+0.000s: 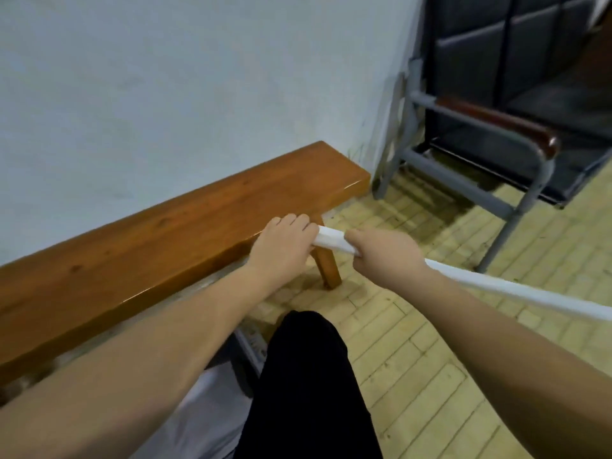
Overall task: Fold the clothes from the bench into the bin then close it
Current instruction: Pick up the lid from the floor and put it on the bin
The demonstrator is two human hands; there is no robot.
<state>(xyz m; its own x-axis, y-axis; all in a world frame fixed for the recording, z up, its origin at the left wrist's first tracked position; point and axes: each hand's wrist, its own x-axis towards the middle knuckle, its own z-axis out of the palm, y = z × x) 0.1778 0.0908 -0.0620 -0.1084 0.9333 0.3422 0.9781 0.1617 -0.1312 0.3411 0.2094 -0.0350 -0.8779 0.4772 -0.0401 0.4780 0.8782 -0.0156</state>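
A thin white panel (516,288), seen edge-on, looks like the bin's lid. It runs from the bench's front edge out to the right border of the view. My left hand (284,241) grips its near end and my right hand (381,255) grips it just alongside, both with fingers curled round it. The long brown wooden bench (159,233) stands against the wall, and its visible top carries no clothes. A pale bin (208,405) shows low down between my left forearm and a black trouser leg, mostly hidden.
A grey metal chair frame (516,180) with a brown armrest stands at the right, in front of a dark cabinet (516,44). The bench leg (328,266) stands just below my hands. A pale wall is behind, and yellowish floor tiles (430,359) lie underfoot.
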